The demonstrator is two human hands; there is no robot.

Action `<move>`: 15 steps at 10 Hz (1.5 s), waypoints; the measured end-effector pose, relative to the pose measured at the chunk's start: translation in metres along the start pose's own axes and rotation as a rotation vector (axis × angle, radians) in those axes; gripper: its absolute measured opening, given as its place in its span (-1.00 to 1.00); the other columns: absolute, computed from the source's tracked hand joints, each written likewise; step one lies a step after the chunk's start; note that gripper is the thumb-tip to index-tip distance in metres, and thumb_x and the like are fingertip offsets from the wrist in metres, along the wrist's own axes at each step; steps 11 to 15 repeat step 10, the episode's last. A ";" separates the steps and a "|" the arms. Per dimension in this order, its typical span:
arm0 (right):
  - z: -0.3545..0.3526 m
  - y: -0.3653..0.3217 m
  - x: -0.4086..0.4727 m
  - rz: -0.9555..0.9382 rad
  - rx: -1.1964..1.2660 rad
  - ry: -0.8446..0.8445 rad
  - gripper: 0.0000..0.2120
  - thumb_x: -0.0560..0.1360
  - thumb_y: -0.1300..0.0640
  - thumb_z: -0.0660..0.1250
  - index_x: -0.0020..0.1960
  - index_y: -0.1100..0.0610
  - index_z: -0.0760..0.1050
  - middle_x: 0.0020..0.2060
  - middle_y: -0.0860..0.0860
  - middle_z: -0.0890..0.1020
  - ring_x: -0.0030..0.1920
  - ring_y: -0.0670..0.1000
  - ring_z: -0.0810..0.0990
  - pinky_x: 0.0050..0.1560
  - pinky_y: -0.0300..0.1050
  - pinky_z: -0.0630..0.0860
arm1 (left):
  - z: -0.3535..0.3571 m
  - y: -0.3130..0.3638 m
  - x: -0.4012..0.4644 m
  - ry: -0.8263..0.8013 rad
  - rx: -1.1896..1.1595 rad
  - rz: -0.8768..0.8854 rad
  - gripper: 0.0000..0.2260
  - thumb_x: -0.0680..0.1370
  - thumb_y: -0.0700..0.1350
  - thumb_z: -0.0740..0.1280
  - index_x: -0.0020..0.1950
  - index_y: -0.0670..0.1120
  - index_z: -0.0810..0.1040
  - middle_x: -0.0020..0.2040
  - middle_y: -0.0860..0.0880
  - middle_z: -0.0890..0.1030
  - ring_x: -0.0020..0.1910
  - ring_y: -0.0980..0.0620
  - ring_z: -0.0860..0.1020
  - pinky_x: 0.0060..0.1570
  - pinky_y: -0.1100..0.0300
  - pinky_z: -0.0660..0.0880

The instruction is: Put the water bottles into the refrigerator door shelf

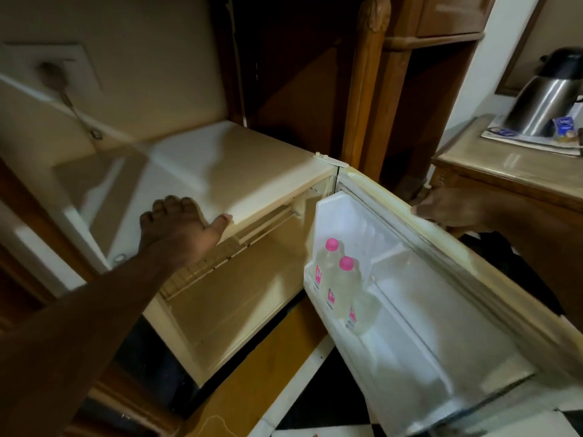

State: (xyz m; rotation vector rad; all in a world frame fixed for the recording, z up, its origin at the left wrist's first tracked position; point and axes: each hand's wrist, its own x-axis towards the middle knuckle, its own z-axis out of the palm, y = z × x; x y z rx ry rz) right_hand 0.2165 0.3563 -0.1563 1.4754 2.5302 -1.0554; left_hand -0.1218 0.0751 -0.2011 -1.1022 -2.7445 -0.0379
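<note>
Two clear water bottles with pink caps [332,244] [346,263] stand upright side by side in the white door shelf [321,298] of a small cream refrigerator. The refrigerator door [441,279] is swung wide to the right. My left hand [176,228] lies flat, fingers spread, on the front edge of the refrigerator's top [227,171]. My right hand [448,209] grips the outer top edge of the door, its fingers partly hidden behind it. Neither hand holds a bottle.
Inside the refrigerator is a wire rack [202,266] and bare walls. A wooden cabinet post [366,83] rises behind the hinge. At right, a wooden side table [511,171] carries a steel flask [545,102] on a tray. Below the door is a black and white tiled floor [315,405].
</note>
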 end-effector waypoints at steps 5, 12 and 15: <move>0.081 -0.075 0.007 0.087 0.584 -0.373 -0.52 0.47 0.00 0.43 0.14 0.40 0.51 -0.08 0.33 0.69 -0.09 0.22 0.72 -0.14 0.10 0.68 | -0.006 0.000 -0.002 -0.061 -0.005 -0.040 -0.09 0.48 0.49 -0.11 0.46 -0.22 0.34 0.41 -0.30 0.39 0.38 -0.27 0.36 0.35 -0.16 0.34; 0.119 -0.158 -0.019 0.085 0.512 0.037 -0.55 0.59 0.01 0.22 0.31 0.33 0.43 0.01 0.19 0.58 0.00 0.15 0.59 -0.04 -0.04 0.52 | -0.066 0.005 -0.011 -0.421 -0.078 -0.035 -0.22 0.64 0.26 0.00 0.63 -0.22 -0.20 0.65 -0.25 -0.19 0.63 -0.26 -0.16 0.58 -0.10 -0.12; 0.119 -0.158 -0.019 0.085 0.512 0.037 -0.55 0.59 0.01 0.22 0.31 0.33 0.43 0.01 0.19 0.58 0.00 0.15 0.59 -0.04 -0.04 0.52 | -0.066 0.005 -0.011 -0.421 -0.078 -0.035 -0.22 0.64 0.26 0.00 0.63 -0.22 -0.20 0.65 -0.25 -0.19 0.63 -0.26 -0.16 0.58 -0.10 -0.12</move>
